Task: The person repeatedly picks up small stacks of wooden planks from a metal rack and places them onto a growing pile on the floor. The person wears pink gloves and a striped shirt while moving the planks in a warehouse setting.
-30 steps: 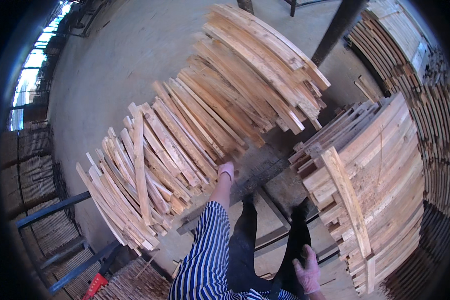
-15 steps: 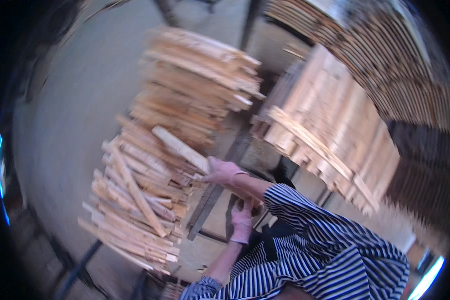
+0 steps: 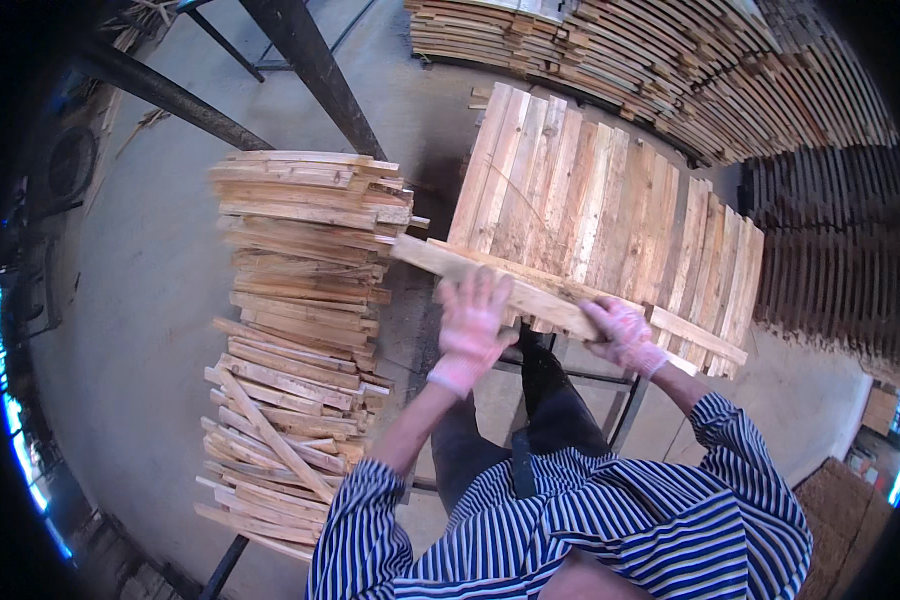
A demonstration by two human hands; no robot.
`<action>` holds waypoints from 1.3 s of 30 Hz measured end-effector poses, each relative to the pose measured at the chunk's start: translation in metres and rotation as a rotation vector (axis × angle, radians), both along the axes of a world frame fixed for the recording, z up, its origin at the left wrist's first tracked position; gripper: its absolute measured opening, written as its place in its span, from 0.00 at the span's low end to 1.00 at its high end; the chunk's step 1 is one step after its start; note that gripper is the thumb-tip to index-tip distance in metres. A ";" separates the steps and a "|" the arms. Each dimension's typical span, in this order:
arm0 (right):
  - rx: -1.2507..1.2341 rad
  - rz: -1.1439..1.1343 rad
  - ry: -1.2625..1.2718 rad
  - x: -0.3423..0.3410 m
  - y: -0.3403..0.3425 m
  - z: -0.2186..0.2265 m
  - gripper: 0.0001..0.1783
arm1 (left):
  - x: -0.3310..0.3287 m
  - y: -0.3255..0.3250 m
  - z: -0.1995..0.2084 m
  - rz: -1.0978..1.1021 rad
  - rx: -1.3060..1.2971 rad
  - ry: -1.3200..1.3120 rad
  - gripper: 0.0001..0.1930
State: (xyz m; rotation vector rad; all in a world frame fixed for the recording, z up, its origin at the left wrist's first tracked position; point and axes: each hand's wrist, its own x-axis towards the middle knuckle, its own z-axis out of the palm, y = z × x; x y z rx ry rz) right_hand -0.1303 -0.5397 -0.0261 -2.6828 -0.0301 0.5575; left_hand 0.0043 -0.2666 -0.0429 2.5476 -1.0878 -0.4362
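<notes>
A wooden slat (image 3: pixel 550 308) slants along the near edge of a neat stack of boards (image 3: pixel 620 200). My right hand (image 3: pixel 625 338), in a pinkish work glove, has its fingers closed round the slat's right part. My gloved left hand (image 3: pixel 473 325) is slightly blurred, its fingers spread over the slat's left part; whether the palm presses on it I cannot tell. Another long strip (image 3: pixel 695 332) lies crosswise on the boards, just beyond the held slat.
To the left stands a long row of loose slats (image 3: pixel 300 290), one lying askew on top. Dark metal bars (image 3: pixel 315 75) rise behind it. Large stacks of boards (image 3: pixel 610 60) line the back right. A metal stand leg (image 3: pixel 627 415) is near my legs.
The view has swung right. My right hand has carried the slat from the loose row to the board stack's near edge. My left hand has come up, fingers spread, over the slat.
</notes>
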 end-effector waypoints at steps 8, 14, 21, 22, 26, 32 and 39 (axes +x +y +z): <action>-0.146 -0.099 0.037 -0.009 -0.059 -0.051 0.43 | 0.054 -0.094 -0.060 -0.290 0.440 0.119 0.26; 0.008 -0.167 -0.228 -0.036 -0.075 -0.031 0.32 | 0.055 -0.123 -0.067 -0.311 0.433 0.142 0.18; -0.266 -0.409 -0.143 -0.180 -0.194 -0.039 0.32 | 0.052 -0.139 -0.059 -0.288 0.375 0.187 0.32; -0.374 -0.523 -0.099 -0.200 -0.218 -0.045 0.35 | 0.051 -0.144 -0.057 -0.265 0.381 0.187 0.33; -0.406 -0.632 0.102 -0.223 -0.278 -0.055 0.41 | 0.052 -0.149 -0.062 -0.203 0.343 0.185 0.36; -0.260 -0.458 -0.039 -0.237 -0.284 -0.081 0.22 | 0.058 -0.165 -0.053 -0.199 0.470 0.130 0.35; -0.301 -0.414 0.128 -0.232 -0.267 -0.077 0.18 | 0.040 -0.192 -0.057 -0.399 0.544 0.080 0.34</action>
